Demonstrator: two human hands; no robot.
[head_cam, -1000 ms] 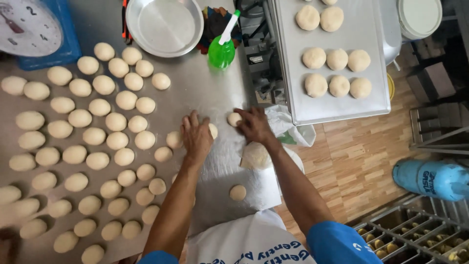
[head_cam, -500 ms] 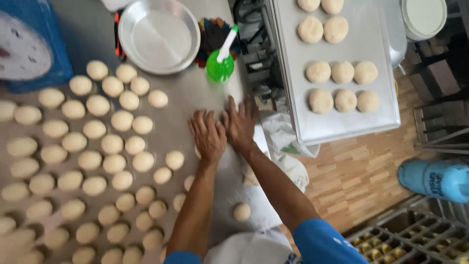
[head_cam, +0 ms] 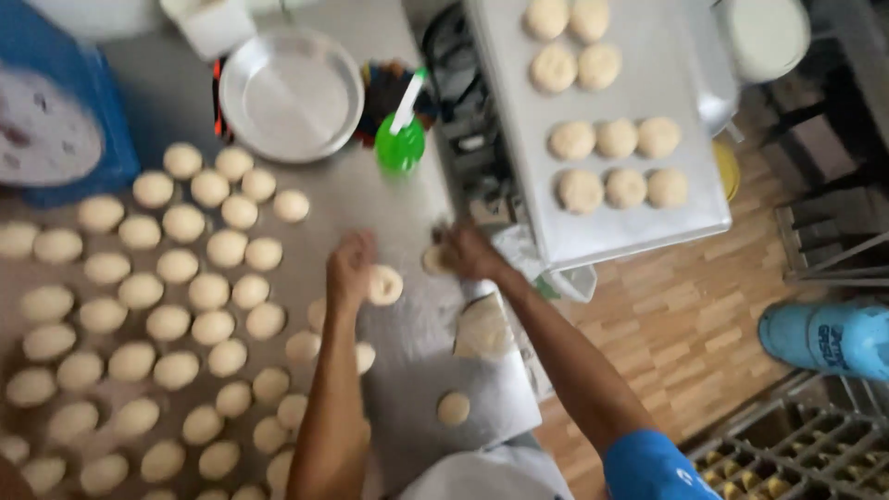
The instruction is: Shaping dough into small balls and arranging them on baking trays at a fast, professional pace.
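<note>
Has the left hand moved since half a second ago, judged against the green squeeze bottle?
Yes. The left hand has drawn away from the green squeeze bottle and now holds a dough piece.

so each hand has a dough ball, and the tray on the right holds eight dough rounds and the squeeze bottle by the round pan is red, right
Not quite: the squeeze bottle by the round pan is green, not red, as the head view shows. The rest holds: the left hand and right hand each have a dough ball, and the tray holds eight rounds.
</note>
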